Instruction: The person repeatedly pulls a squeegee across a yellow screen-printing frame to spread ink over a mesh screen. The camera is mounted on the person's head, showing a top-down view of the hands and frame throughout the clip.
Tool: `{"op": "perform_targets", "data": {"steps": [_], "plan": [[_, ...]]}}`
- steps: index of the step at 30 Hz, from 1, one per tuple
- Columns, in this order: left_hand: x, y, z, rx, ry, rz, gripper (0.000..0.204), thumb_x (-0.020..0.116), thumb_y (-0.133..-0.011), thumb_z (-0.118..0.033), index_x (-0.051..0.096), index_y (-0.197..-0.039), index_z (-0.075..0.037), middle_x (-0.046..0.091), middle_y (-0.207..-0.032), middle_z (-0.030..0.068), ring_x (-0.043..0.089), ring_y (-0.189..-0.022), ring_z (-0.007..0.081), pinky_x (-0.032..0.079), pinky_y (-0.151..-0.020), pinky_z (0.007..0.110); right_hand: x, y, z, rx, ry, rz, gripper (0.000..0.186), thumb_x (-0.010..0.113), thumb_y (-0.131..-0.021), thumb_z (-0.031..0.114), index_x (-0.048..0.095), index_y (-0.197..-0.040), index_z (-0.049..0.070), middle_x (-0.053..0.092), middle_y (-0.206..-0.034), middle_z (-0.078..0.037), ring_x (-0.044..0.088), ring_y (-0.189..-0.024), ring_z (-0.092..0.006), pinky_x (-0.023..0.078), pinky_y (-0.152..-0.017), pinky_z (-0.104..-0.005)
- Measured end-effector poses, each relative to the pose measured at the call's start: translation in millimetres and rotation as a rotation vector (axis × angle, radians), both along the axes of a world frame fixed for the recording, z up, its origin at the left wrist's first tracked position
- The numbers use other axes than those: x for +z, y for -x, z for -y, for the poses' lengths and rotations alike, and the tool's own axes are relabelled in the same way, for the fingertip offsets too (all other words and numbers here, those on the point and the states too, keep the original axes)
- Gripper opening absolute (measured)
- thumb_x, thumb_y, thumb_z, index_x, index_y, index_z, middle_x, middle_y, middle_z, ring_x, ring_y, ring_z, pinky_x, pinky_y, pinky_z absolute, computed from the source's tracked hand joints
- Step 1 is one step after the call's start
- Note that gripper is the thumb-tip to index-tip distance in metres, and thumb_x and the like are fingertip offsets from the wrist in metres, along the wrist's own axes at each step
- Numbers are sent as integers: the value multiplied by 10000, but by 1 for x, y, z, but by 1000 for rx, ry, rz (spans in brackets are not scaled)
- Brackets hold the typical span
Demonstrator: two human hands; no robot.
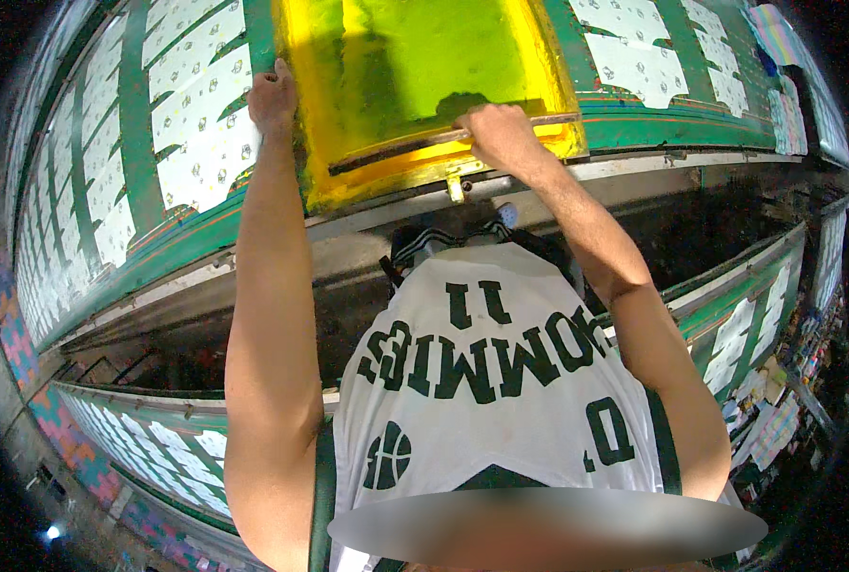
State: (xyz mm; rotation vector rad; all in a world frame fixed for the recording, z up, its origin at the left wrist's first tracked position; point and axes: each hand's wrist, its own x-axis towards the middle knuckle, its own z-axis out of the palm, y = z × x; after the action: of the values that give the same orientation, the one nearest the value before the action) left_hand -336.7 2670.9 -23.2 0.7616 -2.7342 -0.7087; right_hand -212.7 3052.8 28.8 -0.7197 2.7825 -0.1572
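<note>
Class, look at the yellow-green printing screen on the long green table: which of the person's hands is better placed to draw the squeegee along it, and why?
Probably the right hand: it already grips the long dark squeegee bar lying across the yellow-green mesh screen. The left hand only holds the screen's left frame edge, steadying it.

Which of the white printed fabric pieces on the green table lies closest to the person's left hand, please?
The large white piece just left of the yellow screen frame; the left hand grips the frame edge right beside it, the others lie farther.

Long green tables running in rows, covered with white printed cloth pieces, a lower table beneath, dark gaps between, small bright lights at left.
</note>
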Motion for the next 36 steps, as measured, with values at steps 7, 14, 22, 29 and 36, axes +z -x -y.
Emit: {"op": "perform_targets", "data": {"steps": [7, 14, 22, 29, 36], "plan": [[5, 4, -12, 89, 52, 108, 450, 648, -886, -478, 753, -1063, -78, 761, -1072, 218, 715, -1031, 409, 557, -935, 489, -16, -36, -14, 104, 148, 120, 439, 727, -822, 110, 623, -1240, 24, 671, -1136, -181, 647, -1165, -362, 567, -917, -468], [7, 7, -16, 91, 76, 99, 455, 667, -865, -443, 744, -1027, -25, 757, -1039, 239, 712, -1007, 412, 549, -943, 485, -22, 8, -115, -161, 716, 191, 576, 767, -909, 204, 578, -1409, -10, 612, -1370, -261, 582, -1275, -420, 483, -1085, -471], [4, 10, -16, 97, 79, 54, 475, 677, -864, -461, 743, -1020, -17, 755, -1029, 245, 711, -990, 418, 545, -911, 479, -57, 75, -197, -579, 492, 160, 495, 807, -824, 328, 699, -1195, 19, 693, -1127, -275, 674, -1063, -446, 548, -925, -528], [-18, 11, 10, 47, 65, 5, 398, 735, -919, -408, 696, -930, -12, 730, -883, 160, 664, -818, 316, 536, -814, 428, -39, 69, -197, -568, 531, -167, 419, 758, -763, 328, 705, -1009, -9, 659, -942, -230, 676, -903, -432, 571, -804, -515], [-8, 27, -17, -102, -92, -133, 372, 772, -943, -363, 676, -906, -5, 681, -837, 95, 592, -792, 210, 493, -777, 367, -3, 90, -261, -497, 555, -229, 420, 753, -740, 357, 698, -951, -1, 652, -917, -227, 668, -923, -440, 562, -828, -526]]}}
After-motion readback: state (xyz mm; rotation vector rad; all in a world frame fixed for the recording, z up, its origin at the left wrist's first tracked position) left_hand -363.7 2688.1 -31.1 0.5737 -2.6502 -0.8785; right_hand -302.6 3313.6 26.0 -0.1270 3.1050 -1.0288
